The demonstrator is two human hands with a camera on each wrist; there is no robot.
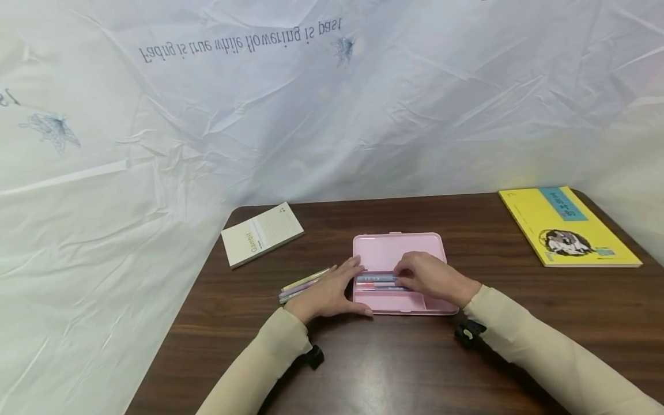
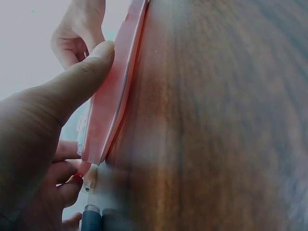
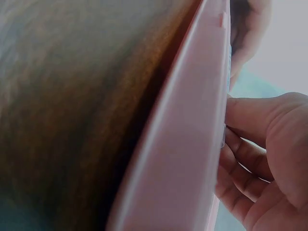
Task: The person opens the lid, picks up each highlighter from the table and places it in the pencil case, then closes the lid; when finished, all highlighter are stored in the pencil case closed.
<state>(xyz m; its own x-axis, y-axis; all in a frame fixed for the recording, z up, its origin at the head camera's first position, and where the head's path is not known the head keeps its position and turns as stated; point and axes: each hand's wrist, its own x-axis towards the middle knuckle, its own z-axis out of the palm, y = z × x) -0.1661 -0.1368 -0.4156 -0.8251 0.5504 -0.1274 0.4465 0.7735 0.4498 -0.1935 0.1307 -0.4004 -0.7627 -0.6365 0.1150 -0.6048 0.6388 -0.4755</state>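
Observation:
A pink pencil case (image 1: 399, 249) lies unfolded on the table, with several pens (image 1: 374, 279) side by side in its tray. My left hand (image 1: 329, 291) rests at its left end, fingers spread along the left side. In the left wrist view, the left thumb (image 2: 84, 77) lies straight against the front wall (image 2: 111, 96). Over the right part of the tray, my right hand (image 1: 427, 274) pinches the end of a pen between thumb and fingers. The right wrist view shows that pen's clear tip (image 3: 223, 135) at the fingertips; the rest is hidden behind the case wall (image 3: 178, 130).
Several more pens (image 1: 303, 284) lie on the table just left of my left hand, partly covered by it. A cream notepad (image 1: 264, 233) sits at the back left, a yellow book (image 1: 565, 227) at the back right. White printed sheeting (image 1: 332, 115) hangs behind the table.

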